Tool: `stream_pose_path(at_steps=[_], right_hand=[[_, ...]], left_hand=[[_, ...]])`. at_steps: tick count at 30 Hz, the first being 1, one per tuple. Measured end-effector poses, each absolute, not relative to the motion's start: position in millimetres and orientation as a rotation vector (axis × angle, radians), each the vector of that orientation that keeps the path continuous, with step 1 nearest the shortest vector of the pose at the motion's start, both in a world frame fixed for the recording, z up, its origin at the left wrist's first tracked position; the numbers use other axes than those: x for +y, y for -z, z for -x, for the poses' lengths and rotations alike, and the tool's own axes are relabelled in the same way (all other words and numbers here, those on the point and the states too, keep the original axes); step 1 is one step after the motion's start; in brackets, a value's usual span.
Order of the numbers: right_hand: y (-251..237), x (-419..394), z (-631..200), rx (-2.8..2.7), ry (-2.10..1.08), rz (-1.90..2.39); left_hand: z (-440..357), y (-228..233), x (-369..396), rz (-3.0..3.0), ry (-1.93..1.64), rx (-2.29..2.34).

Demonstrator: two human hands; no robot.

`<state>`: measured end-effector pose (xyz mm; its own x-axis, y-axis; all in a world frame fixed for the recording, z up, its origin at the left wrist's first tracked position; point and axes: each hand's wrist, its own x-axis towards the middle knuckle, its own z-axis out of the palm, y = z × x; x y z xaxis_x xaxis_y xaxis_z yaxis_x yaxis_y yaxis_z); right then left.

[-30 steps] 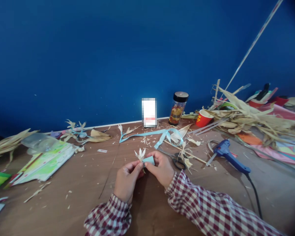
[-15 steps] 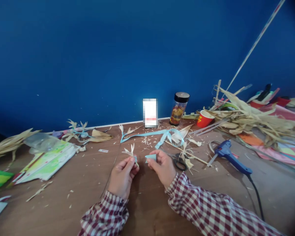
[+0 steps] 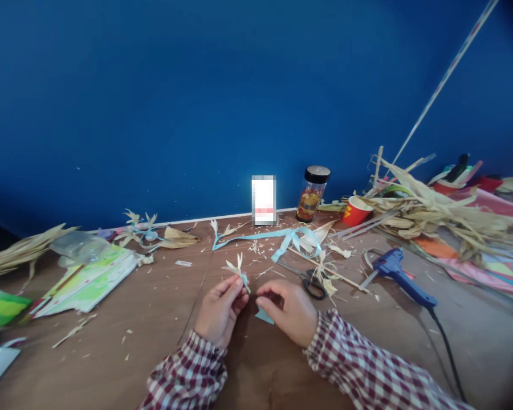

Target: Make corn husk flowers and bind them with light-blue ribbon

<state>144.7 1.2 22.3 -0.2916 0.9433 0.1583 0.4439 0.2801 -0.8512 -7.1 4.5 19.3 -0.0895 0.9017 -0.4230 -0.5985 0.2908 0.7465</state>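
My left hand [image 3: 223,307] pinches a small flower made of dried corn husk [image 3: 238,266], its pale petals pointing up. Light blue ribbon wraps the base, and a short stem sticks out beside the fingertips. Close by on the right, my right hand [image 3: 288,307] is curled with thumb and fingers drawn together. A short piece of light blue ribbon [image 3: 264,316] shows beneath its thumb, and the fingers hide where it is gripped. Beyond the hands, a longer blue ribbon [image 3: 256,234] lies on the table. Black-handled scissors [image 3: 315,286] rest behind my right hand.
A blue glue gun [image 3: 404,276] with its cord lies at the right. Behind it are a red paper cup [image 3: 356,211], a lidded jar [image 3: 312,195] and a heap of corn husks [image 3: 436,210]. Painted paper [image 3: 89,285] lies left. Husk scraps litter the brown table [image 3: 141,359].
My right hand has shifted down and turned, with the ribbon piece now lower, under the thumb. The husk flower stays in my left hand. The whole view has shifted slightly.
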Motion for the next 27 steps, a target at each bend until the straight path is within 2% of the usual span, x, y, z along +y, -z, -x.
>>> stream_pose_path(at_steps=[5,14,27], right_hand=[[-18.6,7.0,-139.4,-1.544,-1.155,1.181],[-8.7,2.9,-134.1,-1.475,-1.289,1.120],[-9.0,-0.9,-134.4,-1.431,-1.270,1.116]], left_hand=[[-0.1,-15.8,-0.1,-0.397,-1.266,1.094],[-5.8,-7.5,-2.6,-0.514,-1.238,1.147],[-7.1,-6.0,-4.4,-0.531,-1.246,1.178]])
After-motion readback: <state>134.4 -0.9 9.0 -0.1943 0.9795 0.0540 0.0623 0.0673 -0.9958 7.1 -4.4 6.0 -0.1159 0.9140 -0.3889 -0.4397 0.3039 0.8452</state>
